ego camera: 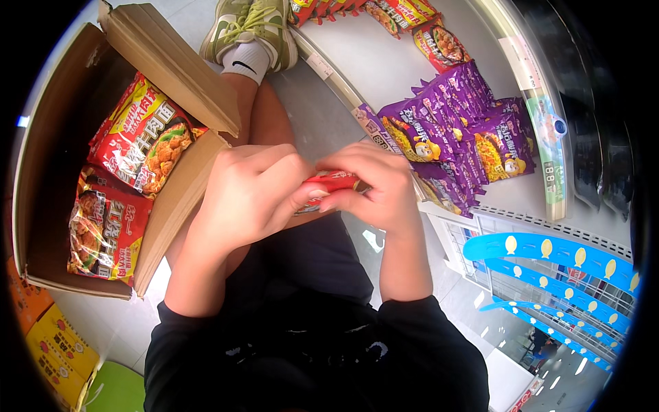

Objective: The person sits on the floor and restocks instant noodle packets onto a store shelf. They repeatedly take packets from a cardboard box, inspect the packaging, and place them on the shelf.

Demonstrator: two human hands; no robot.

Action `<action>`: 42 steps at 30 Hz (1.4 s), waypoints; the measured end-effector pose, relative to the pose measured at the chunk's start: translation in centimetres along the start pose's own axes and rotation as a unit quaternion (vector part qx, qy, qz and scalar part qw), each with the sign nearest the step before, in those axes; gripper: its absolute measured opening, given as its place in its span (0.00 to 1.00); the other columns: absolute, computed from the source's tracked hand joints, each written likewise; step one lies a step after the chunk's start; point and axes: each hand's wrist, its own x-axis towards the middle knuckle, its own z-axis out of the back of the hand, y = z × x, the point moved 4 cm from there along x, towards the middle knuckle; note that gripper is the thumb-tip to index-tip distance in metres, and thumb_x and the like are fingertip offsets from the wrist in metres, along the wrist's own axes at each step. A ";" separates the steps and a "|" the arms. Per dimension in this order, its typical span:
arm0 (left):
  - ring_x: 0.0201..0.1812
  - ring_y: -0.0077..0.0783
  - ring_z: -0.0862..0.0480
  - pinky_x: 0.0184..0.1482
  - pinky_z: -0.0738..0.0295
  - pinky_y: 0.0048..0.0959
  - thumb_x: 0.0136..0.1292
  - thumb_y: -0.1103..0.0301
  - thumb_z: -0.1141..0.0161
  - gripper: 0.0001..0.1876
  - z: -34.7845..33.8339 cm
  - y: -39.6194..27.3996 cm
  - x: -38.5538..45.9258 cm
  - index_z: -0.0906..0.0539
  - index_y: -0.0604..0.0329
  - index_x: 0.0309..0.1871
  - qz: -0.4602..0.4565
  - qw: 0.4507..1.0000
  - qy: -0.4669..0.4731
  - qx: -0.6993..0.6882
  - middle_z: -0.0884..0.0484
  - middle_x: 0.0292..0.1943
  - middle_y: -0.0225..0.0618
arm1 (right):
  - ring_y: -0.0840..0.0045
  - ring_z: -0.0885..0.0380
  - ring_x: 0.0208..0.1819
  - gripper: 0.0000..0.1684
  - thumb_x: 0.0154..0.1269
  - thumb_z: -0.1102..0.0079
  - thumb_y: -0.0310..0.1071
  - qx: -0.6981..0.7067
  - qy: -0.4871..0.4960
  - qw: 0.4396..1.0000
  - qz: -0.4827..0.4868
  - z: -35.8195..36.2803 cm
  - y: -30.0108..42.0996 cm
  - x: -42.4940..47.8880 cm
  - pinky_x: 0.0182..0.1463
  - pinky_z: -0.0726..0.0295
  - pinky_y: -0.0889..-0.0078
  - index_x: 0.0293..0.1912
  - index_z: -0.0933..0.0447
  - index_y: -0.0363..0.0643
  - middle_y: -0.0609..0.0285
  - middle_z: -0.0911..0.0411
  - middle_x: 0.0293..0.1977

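Note:
A red packet of instant noodles [332, 181] is pinched between my two hands in front of my lap, with most of it hidden behind my fingers. My left hand [257, 193] grips its left end. On the right end, my right hand [373, 185] holds with the thumb below and the fingers curled over the top. To the left stands an open cardboard box [183, 62], where a red and yellow noodle packet [141, 136] lies above another red noodle packet [110, 226]. Its flap reaches close to my left wrist.
At the right, a white shelf [355, 49] bears purple noodle packets [437, 118] and red noodle packets [440, 44]. Blue shelf strips [551, 247] hang lower right. Yellow cartons [62, 350] and a green stool-like object [116, 389] are at lower left. My shoes [252, 31] rest on the floor ahead.

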 end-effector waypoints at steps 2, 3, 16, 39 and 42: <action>0.21 0.44 0.23 0.24 0.29 0.37 0.62 0.60 0.31 0.15 0.4 0.2 -0.2 0.24 0.58 0.32 -0.010 0.999 -0.012 -0.036 0.24 0.23 0.36 | 0.66 0.14 0.45 0.33 0.53 0.21 0.51 0.030 -0.040 0.998 -0.028 1.2 -0.6 -0.5 0.52 0.18 0.66 0.49 0.18 0.35 0.54 0.13 0.41; 0.21 0.44 0.23 0.24 0.30 0.36 0.63 0.60 0.32 0.15 0.8 0.2 -0.3 0.24 0.59 0.32 -0.015 0.997 -0.030 -0.075 0.24 0.23 0.37 | 0.66 0.14 0.48 0.36 0.54 0.22 0.52 0.055 -0.084 0.993 -0.057 2.0 -1.3 -1.1 0.54 0.18 0.64 0.53 0.19 0.35 0.53 0.13 0.44; 0.25 0.31 0.25 0.31 0.30 0.27 0.77 0.67 0.47 0.11 0.3 2.6 -0.9 0.27 0.62 0.36 0.137 0.952 -0.097 -0.257 0.25 0.24 0.31 | 0.68 0.15 0.50 0.24 0.80 0.48 0.48 0.457 -0.335 0.812 -0.136 -1.3 -4.5 -5.2 0.57 0.19 0.61 0.50 0.21 0.34 0.50 0.16 0.48; 0.34 0.44 0.15 0.38 0.20 0.36 0.60 0.68 0.28 0.10 0.5 0.8 1.0 0.17 0.64 0.39 0.078 0.990 -0.103 -0.062 0.16 0.34 0.40 | 0.76 0.16 0.36 0.06 0.64 0.30 0.23 0.050 -0.193 0.974 -0.103 -0.2 0.4 -2.6 0.39 0.18 0.77 0.40 0.17 0.33 0.55 0.14 0.38; 0.34 0.42 0.15 0.38 0.20 0.34 0.60 0.68 0.28 0.11 0.4 0.1 1.2 0.16 0.64 0.40 0.025 0.987 -0.113 -0.114 0.16 0.34 0.39 | 0.72 0.15 0.34 0.07 0.60 0.28 0.24 -0.020 -0.170 0.985 -0.015 -0.2 1.4 -1.3 0.37 0.18 0.74 0.39 0.16 0.36 0.56 0.13 0.36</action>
